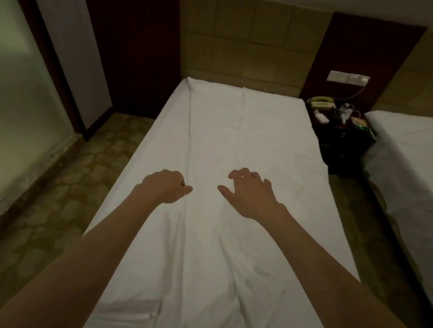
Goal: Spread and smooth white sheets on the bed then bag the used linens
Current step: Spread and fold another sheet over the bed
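Sheet (240, 139) lies lengthwise down the bed (130, 180), running away from me, folded edge along its left. My left hand (165, 186), nearer, curls at that edge; grip unclear. My right hand (250, 193) hovers spread, empty.

White sheet (240, 145) across the bed, and white again on the second bed (418, 151) at the right. The carpet (45, 218) showed an olive-and-tan honeycomb pattern, the headboard (248, 38) tan square panels, and the nightstand (341, 147) was dark brown.
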A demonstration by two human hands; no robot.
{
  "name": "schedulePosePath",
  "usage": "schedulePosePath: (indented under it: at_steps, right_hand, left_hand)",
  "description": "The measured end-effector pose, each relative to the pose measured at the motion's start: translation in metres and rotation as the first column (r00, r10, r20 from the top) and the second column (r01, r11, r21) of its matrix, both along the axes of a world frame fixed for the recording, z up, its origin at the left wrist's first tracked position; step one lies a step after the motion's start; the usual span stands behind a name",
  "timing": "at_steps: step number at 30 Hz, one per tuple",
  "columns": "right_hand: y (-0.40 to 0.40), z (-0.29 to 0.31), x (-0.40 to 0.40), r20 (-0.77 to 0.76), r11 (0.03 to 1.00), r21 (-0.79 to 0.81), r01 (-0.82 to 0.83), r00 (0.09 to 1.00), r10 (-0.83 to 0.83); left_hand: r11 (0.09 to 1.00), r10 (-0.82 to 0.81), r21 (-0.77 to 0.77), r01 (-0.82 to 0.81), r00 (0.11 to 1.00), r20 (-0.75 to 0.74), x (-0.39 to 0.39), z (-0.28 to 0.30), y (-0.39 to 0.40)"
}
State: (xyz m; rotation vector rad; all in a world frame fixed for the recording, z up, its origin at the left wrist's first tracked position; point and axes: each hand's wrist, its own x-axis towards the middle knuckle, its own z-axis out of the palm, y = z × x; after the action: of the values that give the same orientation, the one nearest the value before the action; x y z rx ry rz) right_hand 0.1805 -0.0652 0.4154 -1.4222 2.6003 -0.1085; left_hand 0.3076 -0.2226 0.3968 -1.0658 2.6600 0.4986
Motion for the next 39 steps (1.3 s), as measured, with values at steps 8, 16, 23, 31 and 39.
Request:
schedulePosePath:
  at_steps: [8, 16, 23, 31, 39]
  right_hand:
    - [0.02, 0.015, -0.019, -0.057, 0.999, -0.038, 0.039, 0.998, -0.041]
    - [0.06, -0.062, 0.0, 0.036, 0.967, 0.14, 0.211, 0.975, -0.218]
    - [0.109, -0.105, -0.002, 0.119, 0.913, 0.319, 0.253, 0.945, -0.303]
    - [0.133, -0.088, -0.088, 0.057, 0.97, 0.173, 0.17, 0.982, -0.183]
    - [0.153, -0.097, -0.166, 0.112, 0.999, 0.02, -0.047, 0.993, 0.045]
  left_hand:
    - [0.996, -0.083, 0.034, 0.081, 0.994, 0.077, -0.024, -0.001, 0.041]
    - [0.976, -0.218, 0.004, 0.218, 0.975, 0.032, -0.05, 0.02, 0.031]
    - [0.96, -0.277, -0.033, 0.277, 0.961, -0.009, -0.082, 0.022, 0.049]
    - [0.979, -0.199, 0.052, 0.196, 0.979, 0.049, -0.116, -0.036, 0.129]
    - [0.955, 0.058, 0.275, -0.116, 0.976, 0.21, -0.128, -0.155, 0.252]
